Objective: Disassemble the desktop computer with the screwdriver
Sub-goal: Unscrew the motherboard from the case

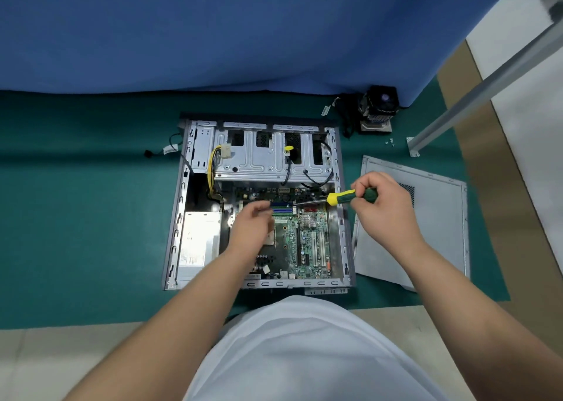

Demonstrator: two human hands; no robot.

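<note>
Computer case [182,217]: it lies open at frame centre on the green mat — motherboard [307,242] exposed.
Left hand [254,228]: blurred above the board; we cannot tell what it touches or how far open.
Screwdriver [350,196]: we judge a board screw is next — seat the tip squarely before turning.
Right hand [380,202]: fingers wrapped round the handle, right of centre.

One open desktop computer case [338,169]; one motherboard [307,242]; one power supply [199,242]; one detached side panel [426,233]; one screwdriver [341,197]; one cooler fan unit [379,108]; two hands: left hand [254,227], right hand [382,205].
</note>
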